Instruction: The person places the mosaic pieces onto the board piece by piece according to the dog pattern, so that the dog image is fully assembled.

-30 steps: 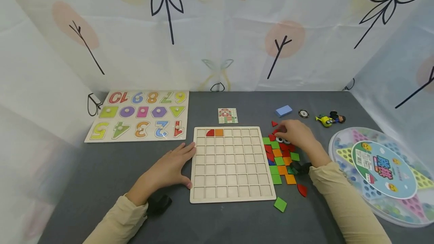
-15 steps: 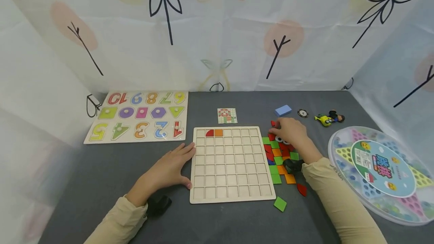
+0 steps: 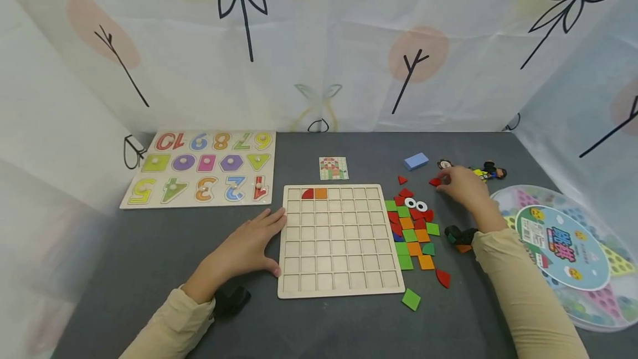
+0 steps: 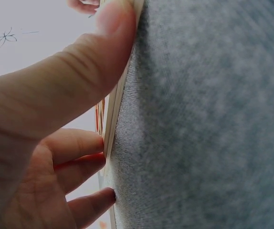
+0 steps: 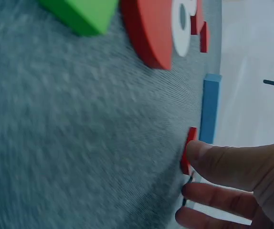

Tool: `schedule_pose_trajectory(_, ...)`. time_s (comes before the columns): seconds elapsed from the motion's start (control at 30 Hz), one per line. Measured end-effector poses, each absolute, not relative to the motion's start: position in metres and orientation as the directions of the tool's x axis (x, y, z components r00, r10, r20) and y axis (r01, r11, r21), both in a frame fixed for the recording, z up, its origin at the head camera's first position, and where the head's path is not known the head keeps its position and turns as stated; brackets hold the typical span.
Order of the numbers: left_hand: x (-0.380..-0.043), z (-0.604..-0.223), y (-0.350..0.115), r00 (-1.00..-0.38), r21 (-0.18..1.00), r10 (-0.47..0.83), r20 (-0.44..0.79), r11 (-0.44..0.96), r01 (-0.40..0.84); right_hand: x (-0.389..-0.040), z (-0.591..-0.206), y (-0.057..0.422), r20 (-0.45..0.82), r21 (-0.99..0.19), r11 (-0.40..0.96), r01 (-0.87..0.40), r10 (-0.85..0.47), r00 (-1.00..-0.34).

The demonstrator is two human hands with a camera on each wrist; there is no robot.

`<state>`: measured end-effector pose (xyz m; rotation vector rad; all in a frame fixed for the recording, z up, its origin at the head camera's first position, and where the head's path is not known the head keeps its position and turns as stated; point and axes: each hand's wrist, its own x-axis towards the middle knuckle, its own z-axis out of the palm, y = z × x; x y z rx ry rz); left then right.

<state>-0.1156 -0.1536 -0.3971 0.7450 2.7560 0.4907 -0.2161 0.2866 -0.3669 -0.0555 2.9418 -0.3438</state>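
Observation:
A pale wooden grid board lies on the grey table, with a red quarter-round tile and an orange square tile in its top row. My left hand rests at the board's left edge, thumb and fingers spread along the rim. My right hand is beyond the tile pile, its thumb and fingers pinching a small red tile at table level. In the right wrist view the thumb covers part of that red tile. Loose red, green and orange tiles lie beside the board.
A small picture card lies behind the board. A number puzzle sits at back left. Near the right hand are a blue block, toy figures and a round game box. A green tile lies in front.
My right hand has moved right, away from the tile pile, uncovering the white eye-like pieces; a red tile now shows at its fingertips. My left hand stays at the board.

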Motion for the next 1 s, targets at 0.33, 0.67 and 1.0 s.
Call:
schedule_pose_trajectory(0.33,-0.115,-0.398,-0.154,-0.842,0.384,0.521,-0.142,0.813,0.438,-0.225,-0.378,0.284,-0.121,-0.203,0.971,-0.124,-0.151,-0.981)
schedule_pose_trajectory(0.67,-0.117,-0.397,-0.154,-0.842,0.378,0.519,-0.151,0.817,0.436,-0.213,-0.368,0.232,-0.032,-0.232,0.960,-0.157,-0.169,-0.985)
schedule_pose_trajectory(1.0,-0.116,-0.397,-0.154,-0.839,0.382,0.528,-0.136,0.809,0.447,-0.211,-0.372,0.111,-0.033,-0.258,0.898,-0.357,-0.378,-0.925)
